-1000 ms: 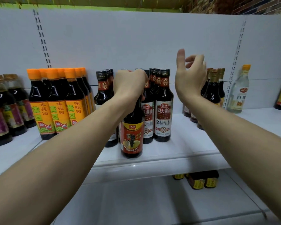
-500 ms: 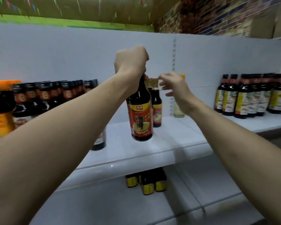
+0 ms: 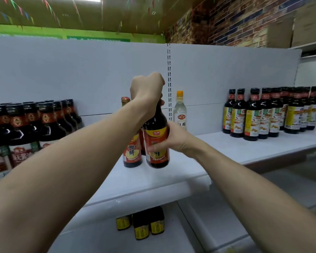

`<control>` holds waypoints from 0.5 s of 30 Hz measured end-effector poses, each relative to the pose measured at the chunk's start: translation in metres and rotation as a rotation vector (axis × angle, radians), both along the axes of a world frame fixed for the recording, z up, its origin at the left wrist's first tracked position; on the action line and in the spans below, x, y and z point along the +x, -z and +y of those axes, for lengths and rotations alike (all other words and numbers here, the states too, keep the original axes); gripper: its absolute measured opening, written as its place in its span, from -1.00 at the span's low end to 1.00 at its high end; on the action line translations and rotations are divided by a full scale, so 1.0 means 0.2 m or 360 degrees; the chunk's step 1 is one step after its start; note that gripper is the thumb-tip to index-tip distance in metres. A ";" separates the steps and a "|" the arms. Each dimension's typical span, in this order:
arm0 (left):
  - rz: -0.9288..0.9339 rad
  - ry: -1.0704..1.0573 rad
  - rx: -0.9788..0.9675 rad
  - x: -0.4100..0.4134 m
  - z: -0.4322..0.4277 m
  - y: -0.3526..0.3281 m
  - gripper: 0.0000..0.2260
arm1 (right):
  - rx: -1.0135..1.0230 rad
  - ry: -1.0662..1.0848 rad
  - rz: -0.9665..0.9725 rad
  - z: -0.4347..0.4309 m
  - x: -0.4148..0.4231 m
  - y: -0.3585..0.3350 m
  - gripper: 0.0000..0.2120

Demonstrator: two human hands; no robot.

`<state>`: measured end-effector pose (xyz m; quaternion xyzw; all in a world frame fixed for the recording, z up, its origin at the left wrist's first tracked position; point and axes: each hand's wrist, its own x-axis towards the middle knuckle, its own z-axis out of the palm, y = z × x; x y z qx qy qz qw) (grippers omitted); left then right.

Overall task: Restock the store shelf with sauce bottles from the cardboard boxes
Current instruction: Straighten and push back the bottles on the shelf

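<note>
My left hand (image 3: pixel 147 90) grips the neck and cap of a dark sauce bottle with a red and yellow label (image 3: pixel 156 132), holding it just above the white shelf (image 3: pixel 153 181). My right hand (image 3: pixel 169 138) wraps the bottle's label from the right side. A matching bottle (image 3: pixel 132 154) stands on the shelf just left of it, with another partly hidden behind. No cardboard box shows near the hands.
Dark soy bottles with brown labels (image 3: pixel 26 128) fill the shelf's left. A clear vinegar bottle with an orange cap (image 3: pixel 180 110) stands behind my hands. Yellow-labelled dark bottles (image 3: pixel 263 114) line the right. Small yellow-labelled bottles (image 3: pixel 140 223) sit on the lower shelf.
The view has swung right along the shelf. My left hand carried the bottle right, beside the matching bottles. My right hand dropped from the bottle tops onto the held bottle's label.
</note>
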<state>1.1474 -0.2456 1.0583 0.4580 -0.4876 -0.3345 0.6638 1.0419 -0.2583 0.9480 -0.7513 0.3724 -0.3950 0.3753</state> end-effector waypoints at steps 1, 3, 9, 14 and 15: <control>-0.0012 0.0019 0.0011 0.00 -0.04 0.01 -0.92 | -0.0020 0.0034 -0.0012 -0.03 0.00 0.02 -0.37; -0.0042 0.0061 0.0022 0.00 -0.11 0.05 -0.93 | -0.0021 0.0067 -0.0011 -0.09 0.01 0.04 -0.37; -0.0171 0.0178 0.0046 0.01 -0.28 0.15 -0.87 | 0.0024 0.0127 -0.0026 -0.25 -0.01 0.12 -0.38; -0.0497 0.0089 -0.0067 0.03 -0.35 0.20 -0.75 | 0.0063 0.0090 0.0006 -0.35 -0.03 0.17 -0.33; -0.0577 0.0029 -0.0083 0.03 -0.36 0.21 -0.74 | 0.0066 0.0076 0.0017 -0.37 -0.04 0.18 -0.33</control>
